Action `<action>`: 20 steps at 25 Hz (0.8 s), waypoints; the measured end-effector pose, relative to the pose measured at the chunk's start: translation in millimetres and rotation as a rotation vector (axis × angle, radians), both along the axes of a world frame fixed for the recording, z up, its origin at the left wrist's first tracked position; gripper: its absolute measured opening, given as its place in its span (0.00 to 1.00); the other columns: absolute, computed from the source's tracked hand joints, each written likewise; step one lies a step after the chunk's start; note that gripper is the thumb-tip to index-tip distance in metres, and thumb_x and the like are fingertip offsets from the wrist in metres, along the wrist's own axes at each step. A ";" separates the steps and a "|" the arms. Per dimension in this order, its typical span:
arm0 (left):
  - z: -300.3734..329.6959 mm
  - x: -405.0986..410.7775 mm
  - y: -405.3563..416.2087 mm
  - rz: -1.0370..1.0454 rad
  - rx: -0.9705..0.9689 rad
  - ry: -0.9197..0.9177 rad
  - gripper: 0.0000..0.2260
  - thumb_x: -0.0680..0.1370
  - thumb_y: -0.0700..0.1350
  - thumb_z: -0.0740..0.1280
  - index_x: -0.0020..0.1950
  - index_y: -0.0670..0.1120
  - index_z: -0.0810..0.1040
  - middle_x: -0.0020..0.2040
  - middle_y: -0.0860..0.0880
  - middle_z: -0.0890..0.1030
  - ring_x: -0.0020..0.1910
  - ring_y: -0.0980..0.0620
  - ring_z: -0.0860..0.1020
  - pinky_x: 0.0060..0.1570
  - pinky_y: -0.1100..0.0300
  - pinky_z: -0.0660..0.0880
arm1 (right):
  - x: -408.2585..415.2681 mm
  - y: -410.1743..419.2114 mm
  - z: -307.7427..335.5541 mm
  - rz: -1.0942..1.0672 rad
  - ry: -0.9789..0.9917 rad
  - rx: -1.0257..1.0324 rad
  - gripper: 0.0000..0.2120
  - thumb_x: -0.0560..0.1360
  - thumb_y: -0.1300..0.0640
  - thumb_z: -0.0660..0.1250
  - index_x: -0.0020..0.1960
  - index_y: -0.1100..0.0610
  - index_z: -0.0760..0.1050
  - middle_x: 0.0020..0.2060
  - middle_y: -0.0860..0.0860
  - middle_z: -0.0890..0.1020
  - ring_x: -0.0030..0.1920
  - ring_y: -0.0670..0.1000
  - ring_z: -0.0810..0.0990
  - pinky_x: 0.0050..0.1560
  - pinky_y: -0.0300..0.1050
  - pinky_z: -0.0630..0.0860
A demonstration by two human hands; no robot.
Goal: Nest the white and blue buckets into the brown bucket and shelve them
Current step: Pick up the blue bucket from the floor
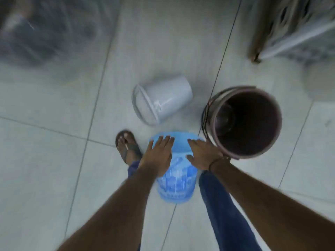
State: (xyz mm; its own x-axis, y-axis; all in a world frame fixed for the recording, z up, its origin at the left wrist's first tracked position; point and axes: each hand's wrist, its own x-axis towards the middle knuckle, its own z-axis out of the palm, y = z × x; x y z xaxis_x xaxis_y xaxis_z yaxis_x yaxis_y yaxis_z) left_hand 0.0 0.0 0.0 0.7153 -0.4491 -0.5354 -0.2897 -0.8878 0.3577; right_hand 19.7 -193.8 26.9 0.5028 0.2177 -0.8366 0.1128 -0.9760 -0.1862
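Observation:
A blue bucket (176, 180) with a slotted wall is between my legs, seen from above. My left hand (157, 156) lies flat on its left side and my right hand (204, 154) presses on its right side, so both hands clasp it. The white bucket (163, 99) lies tipped on its side on the floor just beyond, its mouth toward the left. The brown bucket (244, 120) stands upright to the right, its dark inside empty, close to my right hand.
The floor (54, 142) is pale tile with dark grout lines. My sandalled foot (126, 145) is left of the blue bucket. A blurred dark shape (45, 29) fills the upper left, and blurred shelving or furniture (293, 28) stands at the upper right.

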 end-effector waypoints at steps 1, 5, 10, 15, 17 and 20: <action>-23.1 -5.5 -0.7 -0.038 0.001 0.056 0.23 0.79 0.44 0.58 0.74 0.40 0.67 0.71 0.39 0.73 0.71 0.38 0.70 0.68 0.38 0.66 | -8.1 -0.9 -24.0 0.079 0.025 0.012 0.27 0.79 0.50 0.62 0.74 0.58 0.63 0.69 0.56 0.71 0.69 0.58 0.68 0.69 0.54 0.65; -30.0 -14.5 7.1 -0.147 -0.026 0.106 0.11 0.72 0.36 0.70 0.55 0.41 0.79 0.44 0.41 0.81 0.45 0.38 0.80 0.51 0.47 0.76 | -19.6 -8.2 -33.0 -0.024 0.044 0.068 0.14 0.76 0.61 0.64 0.61 0.55 0.75 0.56 0.59 0.77 0.57 0.62 0.76 0.53 0.52 0.74; 65.3 -55.0 -0.3 -0.302 -0.011 0.167 0.07 0.68 0.39 0.74 0.39 0.46 0.77 0.34 0.46 0.79 0.34 0.44 0.78 0.36 0.52 0.75 | -54.7 -14.2 61.6 0.115 0.113 0.119 0.12 0.75 0.64 0.64 0.56 0.55 0.79 0.53 0.58 0.80 0.55 0.61 0.79 0.50 0.50 0.75; 50.1 -106.8 -31.4 -0.365 0.124 0.188 0.09 0.67 0.42 0.76 0.43 0.47 0.78 0.36 0.49 0.79 0.37 0.47 0.77 0.37 0.53 0.72 | -92.8 -24.6 50.3 0.437 0.038 0.029 0.08 0.74 0.66 0.66 0.49 0.55 0.79 0.45 0.52 0.82 0.49 0.55 0.80 0.43 0.48 0.75; 26.2 -130.5 -42.3 -0.376 0.122 0.204 0.10 0.68 0.43 0.76 0.46 0.46 0.79 0.38 0.49 0.80 0.40 0.46 0.78 0.39 0.53 0.73 | -107.4 -30.9 27.3 0.520 0.065 0.010 0.07 0.76 0.64 0.66 0.51 0.54 0.78 0.46 0.52 0.82 0.51 0.55 0.79 0.47 0.48 0.75; 11.5 -160.2 -52.1 -0.388 0.161 0.230 0.11 0.71 0.44 0.74 0.52 0.46 0.78 0.44 0.48 0.81 0.45 0.46 0.78 0.45 0.52 0.74 | -130.1 -35.2 9.2 0.596 0.091 0.011 0.08 0.77 0.62 0.66 0.55 0.54 0.77 0.49 0.52 0.81 0.53 0.56 0.78 0.52 0.50 0.75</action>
